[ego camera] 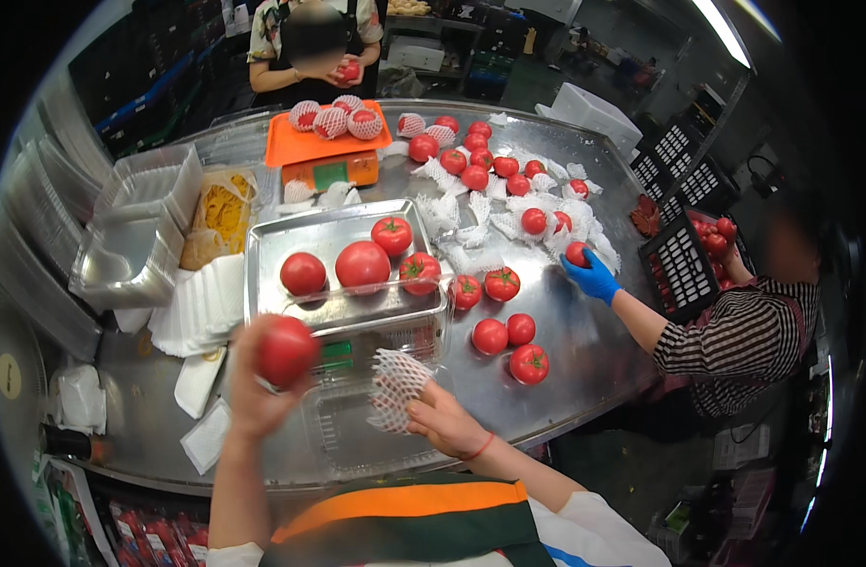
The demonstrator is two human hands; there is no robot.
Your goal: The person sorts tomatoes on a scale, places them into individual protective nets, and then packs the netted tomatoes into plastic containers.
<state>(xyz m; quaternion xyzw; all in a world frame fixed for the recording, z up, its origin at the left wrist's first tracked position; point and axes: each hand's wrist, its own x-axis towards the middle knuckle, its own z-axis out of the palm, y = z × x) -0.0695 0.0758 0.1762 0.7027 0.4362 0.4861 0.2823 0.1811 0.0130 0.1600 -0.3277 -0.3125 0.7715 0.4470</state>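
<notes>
My left hand (252, 397) grips a red tomato (289, 352), raised over the near left part of the steel table and blurred. In my right hand (440, 418) is a white foam net sleeve (399, 390), held by its edge; its inside cannot be seen clearly. Under and between the hands lies a clear plastic clamshell box (355, 432), its lid raised against the metal tray (263, 244). Several tomatoes (363, 266) sit in that tray. To the right of my right hand, more loose tomatoes (529, 364) rest directly on the table.
Stacked clear containers (128, 248), white pads (202, 305) and a bag of yellow rubber bands (226, 212) stand left. An orange tray (277, 145) holds net-wrapped tomatoes. One co-worker's blue-gloved hand (592, 276) holds a tomato near a black crate (677, 273); another person (316, 42) stands opposite.
</notes>
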